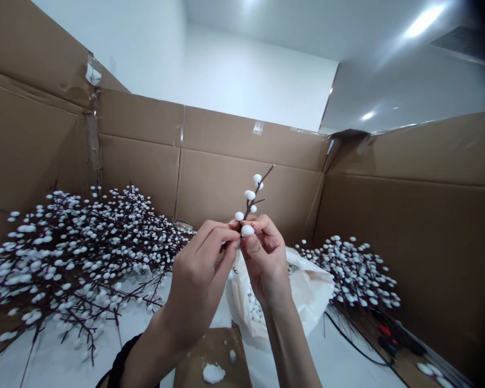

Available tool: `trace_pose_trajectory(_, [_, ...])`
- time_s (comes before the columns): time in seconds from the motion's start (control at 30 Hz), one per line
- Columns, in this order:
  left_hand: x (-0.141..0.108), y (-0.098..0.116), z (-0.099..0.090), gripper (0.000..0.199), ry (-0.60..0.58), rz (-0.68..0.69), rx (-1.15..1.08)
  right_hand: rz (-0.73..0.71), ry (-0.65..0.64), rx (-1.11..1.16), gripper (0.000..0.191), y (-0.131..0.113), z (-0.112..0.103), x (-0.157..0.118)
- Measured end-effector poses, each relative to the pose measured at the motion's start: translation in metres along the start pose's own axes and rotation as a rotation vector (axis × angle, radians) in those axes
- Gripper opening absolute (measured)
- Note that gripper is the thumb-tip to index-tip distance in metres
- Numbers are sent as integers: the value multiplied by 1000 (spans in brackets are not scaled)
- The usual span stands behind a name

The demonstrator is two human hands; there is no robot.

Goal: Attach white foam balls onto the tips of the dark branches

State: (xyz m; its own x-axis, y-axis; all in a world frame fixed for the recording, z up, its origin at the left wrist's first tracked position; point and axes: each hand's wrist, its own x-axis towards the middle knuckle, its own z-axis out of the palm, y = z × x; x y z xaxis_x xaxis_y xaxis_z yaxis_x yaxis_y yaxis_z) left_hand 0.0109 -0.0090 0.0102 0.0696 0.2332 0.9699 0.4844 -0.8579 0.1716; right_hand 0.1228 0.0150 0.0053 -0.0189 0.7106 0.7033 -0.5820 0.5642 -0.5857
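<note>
the fingers (pixel 226 237) of the left hand (pixel 198 280) are pressed together around the lower part of a thin dark twig (pixel 254 200), holding it upright in front of the cardboard wall (pixel 226 178). the right hand (pixel 264 264) meets it from the other side, its thumb and forefinger pinching a small white foam ball (pixel 247 230) against the twig at the point where both hands touch.

above the grip the twig already carries several white balls on its short side stubs, while its top end looks bare. so this piece seems partly dressed, with the ball now under the fingers going on low down and perhaps a few stubs left; the part hidden inside the hands cannot be judged.

just below the hands a white plastic bag (pixel 307 291) lies open with loose balls inside, so supply remains. on the left a large heap of beaded branches (pixel 73 242) covers the white surface (pixel 56 361), and a smaller heap (pixel 355 269) lies at the right, near the box wall. by the look of it, many pieces are finished. a few stray balls and a foam crumb lie on a cardboard scrap (pixel 214 361) nearest the camera, and dark cables (pixel 355 345) run along the right.
</note>
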Motion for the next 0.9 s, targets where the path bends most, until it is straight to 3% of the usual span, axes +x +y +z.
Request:
trace_pose_trajectory(0.63, [3, -8, 0, 14, -13, -40, -7, -51, -41, -118, 9, 0, -3, 4])
trace_pose_trajectory(0.8, [11, -14, -18, 12, -168, -81, -58, -62, -49, -176, 7, -6, -2, 5])
trace_pose_trajectory(0.9, [15, -16, -34, 16, -140, -118, -83, -78, -29, -180, 7, -11, 1, 2])
